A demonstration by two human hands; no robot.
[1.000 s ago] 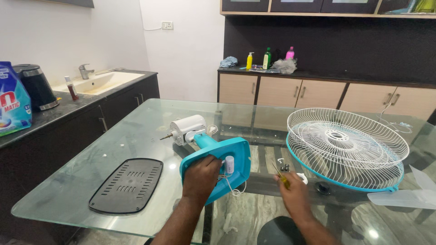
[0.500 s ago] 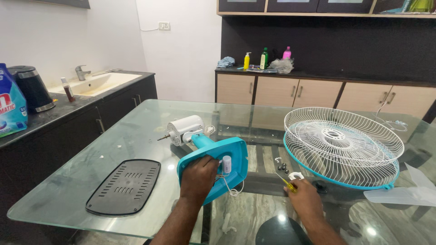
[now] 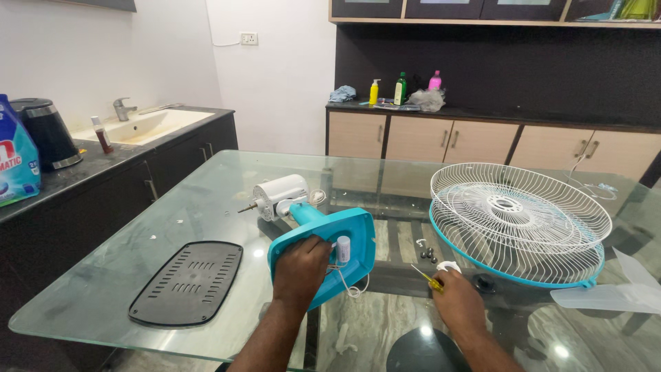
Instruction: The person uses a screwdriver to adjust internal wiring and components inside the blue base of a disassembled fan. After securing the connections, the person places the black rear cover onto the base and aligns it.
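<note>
Room: kitchen-like space with a white wall, dark cabinets and a glass-topped counter in front of you.
Left hand: your left hand is clamped on the teal plastic fan base, fingers wrapped over its lower edge, holding it tilted up off the glass.
Fan base: it sits near the middle of the counter, its teal neck running up to a white cylindrical motor housing with a short metal shaft pointing left; a small white cylinder and loose white wires show on the underside beside your fingers.
Right hand: your right hand is closed around a yellow-handled screwdriver, its tip pointing up and left; the two hands are apart.
Beside the right hand: a few small dark screws lie on the glass just above the screwdriver.
Right side: a round white wire fan grille with a teal rim lies flat.
Left side: a black slotted plastic cover plate lies flat, well apart from the base.
</note>
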